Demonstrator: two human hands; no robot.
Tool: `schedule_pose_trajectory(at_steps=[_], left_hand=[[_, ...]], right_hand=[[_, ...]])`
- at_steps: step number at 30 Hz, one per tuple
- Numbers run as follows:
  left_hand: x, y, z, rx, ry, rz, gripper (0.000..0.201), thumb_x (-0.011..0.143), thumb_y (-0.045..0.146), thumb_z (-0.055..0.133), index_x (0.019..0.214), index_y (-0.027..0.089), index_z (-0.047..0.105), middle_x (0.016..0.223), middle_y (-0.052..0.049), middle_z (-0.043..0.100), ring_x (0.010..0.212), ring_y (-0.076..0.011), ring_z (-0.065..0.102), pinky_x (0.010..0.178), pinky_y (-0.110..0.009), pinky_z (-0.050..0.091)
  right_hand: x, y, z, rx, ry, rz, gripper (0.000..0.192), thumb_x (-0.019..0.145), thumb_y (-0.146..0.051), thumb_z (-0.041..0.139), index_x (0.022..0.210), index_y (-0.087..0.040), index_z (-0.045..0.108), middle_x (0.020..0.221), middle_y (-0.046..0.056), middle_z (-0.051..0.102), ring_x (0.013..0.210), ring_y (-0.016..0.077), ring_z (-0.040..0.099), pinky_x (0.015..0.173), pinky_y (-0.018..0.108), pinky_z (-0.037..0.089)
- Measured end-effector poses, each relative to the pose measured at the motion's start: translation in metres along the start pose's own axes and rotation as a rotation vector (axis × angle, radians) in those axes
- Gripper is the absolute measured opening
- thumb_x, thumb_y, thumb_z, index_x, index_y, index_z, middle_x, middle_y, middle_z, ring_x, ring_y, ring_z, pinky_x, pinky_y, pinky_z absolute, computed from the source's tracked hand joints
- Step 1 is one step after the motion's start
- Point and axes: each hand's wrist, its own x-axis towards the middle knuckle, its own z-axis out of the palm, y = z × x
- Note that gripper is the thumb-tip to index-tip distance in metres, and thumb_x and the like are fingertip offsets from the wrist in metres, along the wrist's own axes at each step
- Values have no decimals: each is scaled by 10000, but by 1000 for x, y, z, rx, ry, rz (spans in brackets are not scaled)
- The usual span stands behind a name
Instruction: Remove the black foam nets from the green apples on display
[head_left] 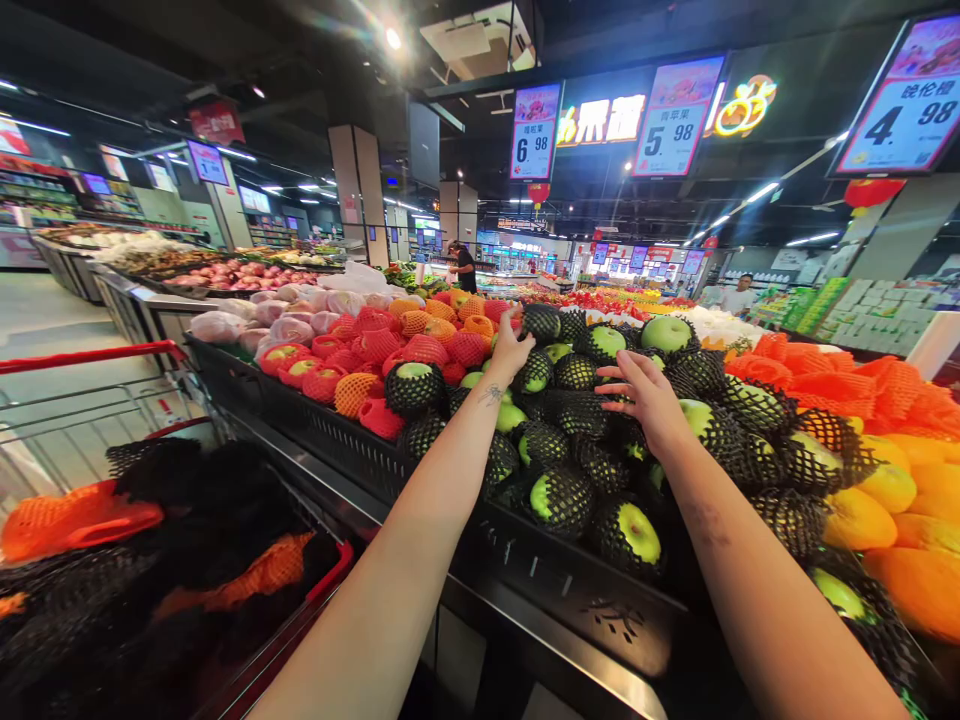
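Green apples in black foam nets [561, 500] are heaped in a black crate [555, 570] in front of me. My left hand [513, 345] reaches to the heap's far left edge. Its fingers and thumb are curled against the side of a netted green apple [541, 323]; the far fingertips are partly hidden. To the right, my right hand [641, 395] hovers close over the netted apples, palm down, with its fingers spread and nothing in them. A green apple [666, 333] in a net lies just beyond it.
Fruit in red and orange nets [427, 350] borders the apples on the left, oranges [919, 500] on the right. At lower left stands a shopping cart [90, 350] holding black and orange foam nets [82, 520]. Price screens [679, 115] hang overhead. A person [463, 268] stands farther back.
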Motion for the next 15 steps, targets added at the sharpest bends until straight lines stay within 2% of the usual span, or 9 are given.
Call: schedule_pose_trajectory(at_steps=[4, 9, 11, 15], left_hand=[[2, -3, -1, 78, -163, 63, 384, 683, -17, 561, 1019, 159, 622, 1281, -103, 589, 1314, -221, 505, 1130, -379, 380], [-1, -5, 0, 133, -205, 112, 365, 692, 39, 593, 1031, 172, 627, 1292, -100, 578, 1303, -232, 497, 1099, -383, 411], [-4, -3, 4, 164, -162, 116, 343, 715, 60, 593, 1032, 185, 628, 1278, -88, 596, 1268, -225, 522, 1100, -384, 403], [-4, 8, 16, 387, 50, 60, 289, 777, 116, 597, 1061, 161, 629, 1257, -132, 620, 1258, -258, 525, 1118, -404, 353]], right_hand=[[0, -1, 0, 0, -1, -3, 494, 719, -596, 744, 1049, -271, 576, 978, 15, 695, 736, 143, 672, 548, 212, 555], [-2, -3, 2, -23, -5, -16, 500, 704, -584, 765, 1047, -268, 585, 975, 18, 699, 731, 139, 669, 542, 207, 553], [-2, -4, 3, -35, -11, -32, 527, 684, -590, 777, 1056, -266, 590, 970, 18, 703, 735, 145, 672, 539, 213, 555], [-3, -7, 1, -43, -12, -88, 570, 656, -584, 794, 1081, -253, 606, 951, 15, 704, 741, 150, 675, 543, 225, 558]])
